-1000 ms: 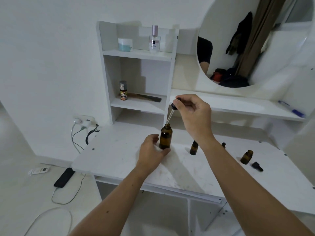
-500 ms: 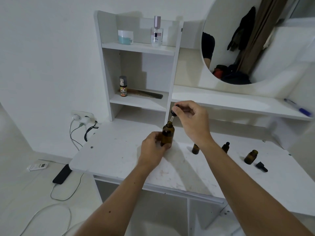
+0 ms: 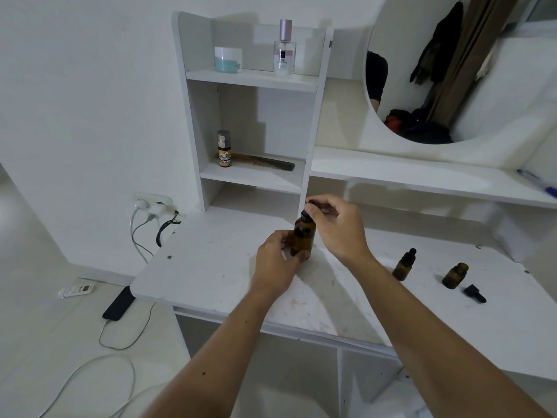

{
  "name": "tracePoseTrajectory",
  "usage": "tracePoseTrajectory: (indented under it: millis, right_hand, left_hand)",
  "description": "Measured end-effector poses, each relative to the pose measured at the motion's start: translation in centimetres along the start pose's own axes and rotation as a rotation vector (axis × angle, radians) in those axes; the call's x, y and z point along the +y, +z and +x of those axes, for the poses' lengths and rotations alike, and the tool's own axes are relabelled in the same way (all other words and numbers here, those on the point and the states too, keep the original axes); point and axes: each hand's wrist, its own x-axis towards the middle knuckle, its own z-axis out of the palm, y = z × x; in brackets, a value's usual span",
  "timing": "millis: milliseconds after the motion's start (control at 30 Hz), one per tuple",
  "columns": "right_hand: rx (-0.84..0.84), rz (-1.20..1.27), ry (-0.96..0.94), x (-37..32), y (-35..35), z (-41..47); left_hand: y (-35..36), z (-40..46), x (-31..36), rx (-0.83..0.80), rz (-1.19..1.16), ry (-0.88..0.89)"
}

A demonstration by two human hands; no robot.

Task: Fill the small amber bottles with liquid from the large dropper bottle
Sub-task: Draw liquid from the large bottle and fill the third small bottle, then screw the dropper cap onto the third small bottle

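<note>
The large amber dropper bottle (image 3: 303,236) stands upright on the white desk (image 3: 211,267). My left hand (image 3: 275,263) grips its lower body. My right hand (image 3: 334,227) pinches the black dropper cap (image 3: 308,210), which sits down on the bottle's neck. To the right stand two small amber bottles: one (image 3: 404,265) with a black dropper cap on, the other (image 3: 455,276) open. A loose black dropper cap (image 3: 475,293) lies beside the open one. My right forearm may hide a third small bottle.
A white shelf unit (image 3: 253,79) behind the desk holds a perfume bottle (image 3: 284,49), a jar, a small bottle and a comb. A round mirror (image 3: 452,70) hangs at upper right. A pen lies on the side ledge. Cables, a phone (image 3: 119,303) and a remote lie on the floor, left.
My right hand has lowered the dropper fully into the large bottle, so the cap now sits on the neck. The left hand stays on the bottle. The view has shifted closer.
</note>
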Motion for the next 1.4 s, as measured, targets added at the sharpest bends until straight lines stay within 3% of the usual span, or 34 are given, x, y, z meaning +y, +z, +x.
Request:
tracePoseTrajectory:
  millis: [600, 867, 1067, 1400]
  right_hand:
    - [0.093, 0.127, 0.01, -1.3, -5.3, -3.2]
    - [0.231, 0.037, -0.035, 0.4, -11.9, -7.3]
    - [0.346, -0.018, 0.035, 2.8, -16.8, -10.5]
    - [0.447, -0.117, 0.198, 9.2, -23.3, -12.8]
  left_hand:
    - [0.0, -1.5, 0.3, 0.041, 0.07, -0.031]
    - [2.5, -6.3, 2.7, 0.169, -0.091, -0.101]
    - [8.0, -9.7, 5.6, 0.058, -0.211, -0.085]
    - [15.8, -10.0, 8.6, -0.302, -0.108, 0.117]
